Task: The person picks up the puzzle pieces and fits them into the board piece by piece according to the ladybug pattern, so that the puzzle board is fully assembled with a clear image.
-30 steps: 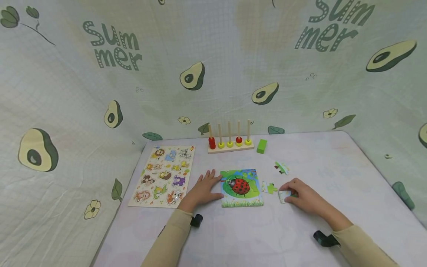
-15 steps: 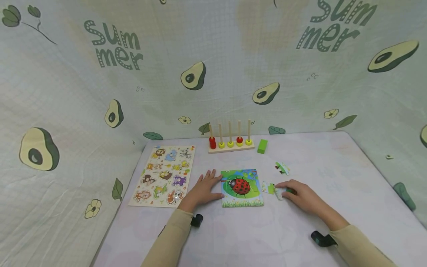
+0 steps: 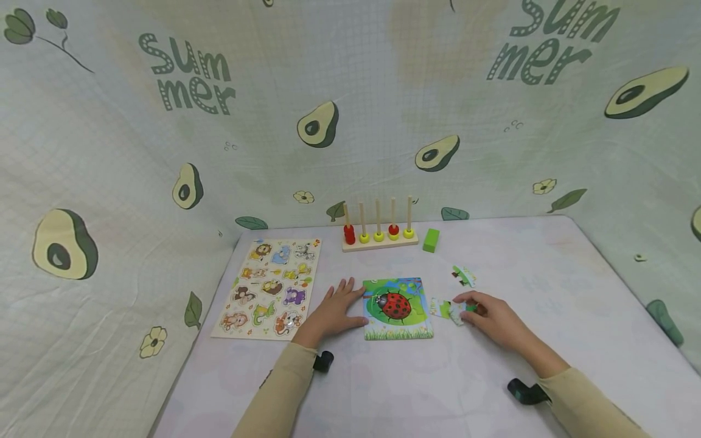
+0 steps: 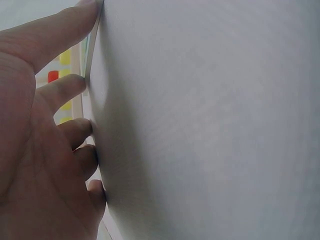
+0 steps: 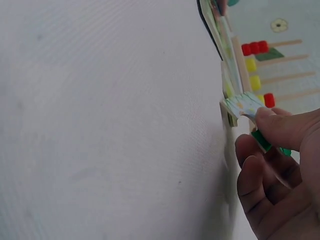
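My left hand (image 3: 335, 310) lies with spread fingers on the table, its thumb and index fingertip at the left edge of a square ladybug puzzle (image 3: 397, 331). In the left wrist view the left fingers (image 4: 65, 92) are fairly straight. My right hand (image 3: 495, 322) pinches a jigsaw piece (image 3: 456, 313) between thumb and fingers; the right wrist view shows this piece (image 5: 245, 104) tilted, with a pale printed face and green parts. In the head view it overlaps a second jigsaw piece (image 3: 438, 306) beside the puzzle's right edge. Another jigsaw piece (image 3: 464, 277) lies farther back.
An animal picture board (image 3: 268, 289) lies left of the left hand. At the back stands a peg rack (image 3: 379, 244) with red and yellow beads, and a green block (image 3: 431, 240) sits to its right. A printed cloth (image 3: 378, 91) hangs behind the table.
My right hand has moved slightly left with the pinched jigsaw piece, which has turned and come up to the second piece. The left hand has stayed put at the puzzle.
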Demonstrator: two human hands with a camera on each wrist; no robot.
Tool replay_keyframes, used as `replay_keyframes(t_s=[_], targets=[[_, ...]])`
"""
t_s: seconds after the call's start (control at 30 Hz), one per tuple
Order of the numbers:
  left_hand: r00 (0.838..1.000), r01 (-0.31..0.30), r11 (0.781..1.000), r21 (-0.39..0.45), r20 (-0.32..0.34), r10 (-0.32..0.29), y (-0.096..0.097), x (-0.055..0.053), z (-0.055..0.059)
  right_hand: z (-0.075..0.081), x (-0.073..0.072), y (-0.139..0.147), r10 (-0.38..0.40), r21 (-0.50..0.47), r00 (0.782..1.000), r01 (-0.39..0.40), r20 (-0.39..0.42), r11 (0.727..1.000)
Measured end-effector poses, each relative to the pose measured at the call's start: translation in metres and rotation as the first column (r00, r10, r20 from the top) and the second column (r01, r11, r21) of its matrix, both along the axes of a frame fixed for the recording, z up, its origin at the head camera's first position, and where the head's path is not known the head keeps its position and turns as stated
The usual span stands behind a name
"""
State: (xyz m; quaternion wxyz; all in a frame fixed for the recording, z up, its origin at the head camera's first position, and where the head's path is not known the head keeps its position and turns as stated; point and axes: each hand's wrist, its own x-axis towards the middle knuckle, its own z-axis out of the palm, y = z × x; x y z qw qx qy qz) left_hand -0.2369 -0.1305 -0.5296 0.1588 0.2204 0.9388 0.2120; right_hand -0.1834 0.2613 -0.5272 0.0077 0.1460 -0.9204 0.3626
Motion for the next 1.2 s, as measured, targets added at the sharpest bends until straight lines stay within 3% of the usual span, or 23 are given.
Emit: replay_keyframes(t_s=[0.37, 0.87, 1.2], targets=[[1.0, -0.004, 1.0, -0.012, -0.001, 0.004, 0.0, 0.0, 0.0, -0.004, -0.006, -0.008, -0.006, -0.056, 0.999, 0.004, -0.042, 0.998], [1.0, 0.017, 1.0, -0.006, -0.022, -0.017, 0.0, -0.002, 0.0, -0.001, -0.012, -0.031, 0.048, -0.125, 0.997, -0.056, -0.068, 0.991], [1.0, 0.015, 1.0, 0.001, -0.014, -0.015, 0.001, 0.0, 0.004, -0.002, -0.015, -0.05, 0.079, -0.161, 0.997, -0.077, 0.001, 0.984]])
